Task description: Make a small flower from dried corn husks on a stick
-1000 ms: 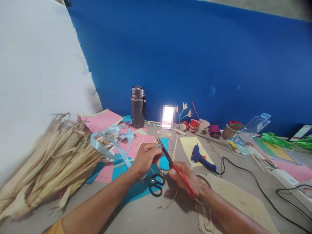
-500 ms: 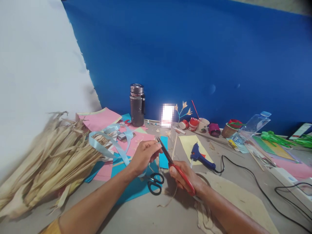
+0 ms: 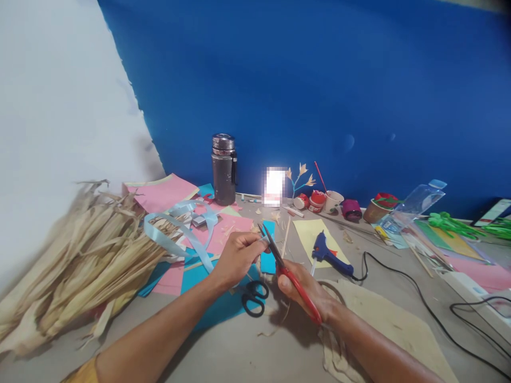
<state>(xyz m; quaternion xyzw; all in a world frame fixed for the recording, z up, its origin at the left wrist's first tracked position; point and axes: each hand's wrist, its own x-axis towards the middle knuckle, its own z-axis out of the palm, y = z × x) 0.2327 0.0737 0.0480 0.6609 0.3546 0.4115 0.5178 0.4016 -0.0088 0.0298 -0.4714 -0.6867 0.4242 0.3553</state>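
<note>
My right hand (image 3: 301,284) is wrapped round the handles of red scissors (image 3: 297,290), whose dark blades point up and to the left and stand slightly apart. My left hand (image 3: 238,256) is closed in a pinch at the blade tips, and a small pale piece shows at its fingertips; what it is cannot be made out. Below my left hand, black-handled scissors (image 3: 254,299) lie on blue paper (image 3: 211,308). A narrow blue strip (image 3: 269,260) lies behind the blades.
Dried husks (image 3: 91,255) and a light blue ribbon (image 3: 157,236) spread at the left. A dark flask (image 3: 224,173) stands at the back. At the right are a blue glue gun (image 3: 333,259), its black cord, beige cloth (image 3: 391,319) and a plastic bottle (image 3: 417,205).
The red scissors' blades have opened slightly around the pale piece. My left hand's fingertips have shifted a little right, closer to the blades.
</note>
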